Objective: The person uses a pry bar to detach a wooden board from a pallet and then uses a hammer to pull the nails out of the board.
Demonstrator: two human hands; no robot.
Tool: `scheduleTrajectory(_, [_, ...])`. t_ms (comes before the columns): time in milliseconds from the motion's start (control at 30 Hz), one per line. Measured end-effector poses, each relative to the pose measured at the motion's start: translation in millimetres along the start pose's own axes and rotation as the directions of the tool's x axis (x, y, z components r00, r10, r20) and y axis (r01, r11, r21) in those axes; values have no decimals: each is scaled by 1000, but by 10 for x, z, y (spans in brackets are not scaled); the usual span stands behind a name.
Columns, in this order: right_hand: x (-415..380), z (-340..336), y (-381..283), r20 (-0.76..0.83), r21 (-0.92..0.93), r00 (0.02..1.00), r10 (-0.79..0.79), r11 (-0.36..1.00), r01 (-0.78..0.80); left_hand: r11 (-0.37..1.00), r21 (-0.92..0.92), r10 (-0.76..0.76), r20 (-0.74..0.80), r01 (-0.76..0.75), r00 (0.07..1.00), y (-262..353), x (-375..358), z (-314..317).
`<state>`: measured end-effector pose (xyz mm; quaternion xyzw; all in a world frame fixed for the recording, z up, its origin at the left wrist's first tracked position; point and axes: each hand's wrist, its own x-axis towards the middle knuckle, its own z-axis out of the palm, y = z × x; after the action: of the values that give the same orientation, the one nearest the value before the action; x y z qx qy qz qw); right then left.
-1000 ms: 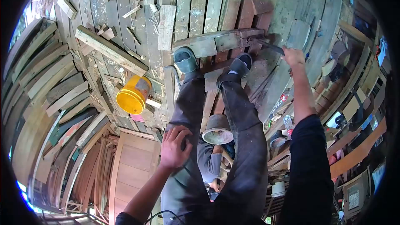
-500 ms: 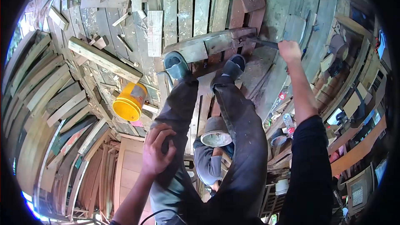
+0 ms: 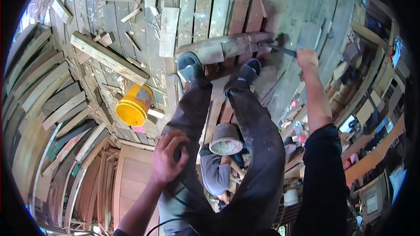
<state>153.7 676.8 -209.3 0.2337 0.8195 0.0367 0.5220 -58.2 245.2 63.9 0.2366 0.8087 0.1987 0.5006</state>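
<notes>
My right hand (image 3: 307, 59) is closed around a dark, long-handled tool (image 3: 284, 51). The tool points left, its far end at the right end of a weathered wooden beam (image 3: 234, 46); shadow hides the shape of its head. That beam lies across the floorboards just beyond my slippered feet. On my left thigh lies my left hand (image 3: 169, 155), fingers loosely bent and thumb apart, with nothing in it.
Left of my legs stands a yellow bucket (image 3: 134, 104). Beyond it lie a long timber (image 3: 109, 57) and scraps. Stacked boards (image 3: 52, 91) line the left side. Between my legs appear a dirty bucket (image 3: 225, 139) and another person in grey (image 3: 215, 172). Clutter fills the right.
The view has shifted slightly. My right hand and the tool sit a little farther right and lower, still at the beam's right end. My left hand stays on my thigh.
</notes>
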Motion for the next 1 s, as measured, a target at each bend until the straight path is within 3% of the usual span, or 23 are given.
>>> scheduleTrajectory(167, [-266,-294,-467,59,82,996,68,994,-73,1000,27,13,-7,-12,1000,11,-75,87])
scheduleTrajectory(233, [-328,-259,-909,194,96,970,150,981,-171,999,29,16,-7,-16,1000,9,-102,121])
scheduleTrajectory(267, [-435,-580,-1151,355,179,897,264,922,-343,1000,20,21,-5,-21,1000,13,-132,133])
scheduleTrajectory(300, [-270,-353,-1456,302,157,847,437,854,-496,1000,22,16,-1,-16,1000,8,-128,145])
scheduleTrajectory(333, [-401,-611,-1624,344,198,840,419,842,-502,1000,26,10,2,-10,1000,-1,-119,163])
scheduleTrajectory(367, [-495,-913,-1734,454,241,766,455,765,-597,1000,24,16,7,-16,1000,-20,-146,174])
scheduleTrajectory(433, [-491,-1044,-1778,503,221,752,427,777,-589,998,60,7,-9,-7,1000,-92,-180,196])
scheduleTrajectory(500, [-446,-539,-1472,232,203,910,343,898,-390,1000,28,5,-5,-5,1000,-194,-250,242])
scheduleTrajectory(567, [-859,-585,-802,42,220,996,80,972,-87,1000,-1,8,-15,-8,1000,-231,-293,196])
scheduleTrajectory(667, [-841,-220,-538,137,278,988,-69,960,29,998,-44,-51,-28,49,998,-284,-352,190])
scheduleTrajectory(700, [-880,-278,-625,483,486,874,-52,846,-219,997,-57,-59,-31,57,998,-297,-377,223])
scheduleTrajectory(733, [-930,-336,-668,756,548,642,-129,661,-513,996,-82,-45,-28,43,999,-304,-394,246])
scheduleTrajectory(767, [-850,-216,-633,757,545,642,-124,662,-515,994,-103,-26,-26,23,999,-324,-388,248])
scheduleTrajectory(833, [-625,124,-625,836,534,498,-233,554,-638,995,-97,-22,-35,19,999,-290,-404,270])
scheduleTrajectory(867, [-662,-96,-615,696,546,656,-293,809,-217,995,-95,-24,-51,19,998,-271,-422,280])
scheduleTrajectory(900, [-704,-124,-730,696,541,655,-296,815,-206,995,-99,-34,-58,28,998,-277,-439,274])
scheduleTrajectory(933, [-793,-119,-835,443,437,893,-83,890,-134,994,-105,-41,-58,35,998,-275,-444,276])
scheduleTrajectory(967, [-853,-145,-932,87,301,992,93,947,-115,993,-113,-43,-55,37,998,-257,-447,296])
scheduleTrajectory(1000, [-906,-413,-1012,186,207,979,83,971,-122,992,-121,-41,-53,34,998,-243,-454,322])
